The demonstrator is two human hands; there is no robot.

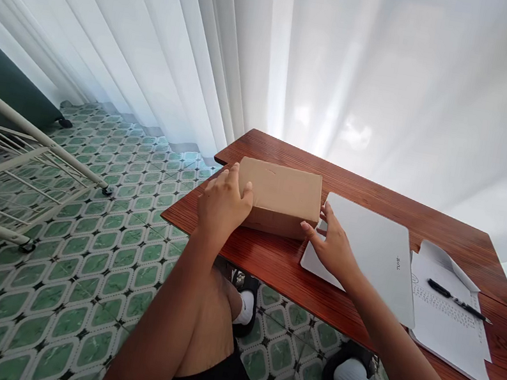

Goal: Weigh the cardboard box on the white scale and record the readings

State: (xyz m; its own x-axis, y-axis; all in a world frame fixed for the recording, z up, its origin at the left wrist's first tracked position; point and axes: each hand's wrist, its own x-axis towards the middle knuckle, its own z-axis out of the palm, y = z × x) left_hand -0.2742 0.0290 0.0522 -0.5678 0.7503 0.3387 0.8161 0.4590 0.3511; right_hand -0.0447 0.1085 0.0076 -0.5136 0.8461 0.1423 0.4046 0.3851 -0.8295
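Note:
A closed brown cardboard box (281, 196) lies on the left end of a red-brown wooden table (378, 201). My left hand (223, 206) grips the box's left end, with fingers curled over its top edge. My right hand (334, 246) presses against the box's right side with its fingers spread, and rests partly on a shut white laptop (376, 256) lying just right of the box.
Right of the laptop lie written white papers (449, 317) with a black pen (456, 300) on top. White curtains (305, 56) hang behind the table. A white metal rack (8, 175) stands at the left on the green patterned tile floor (71, 289). My knees and socked feet show under the table.

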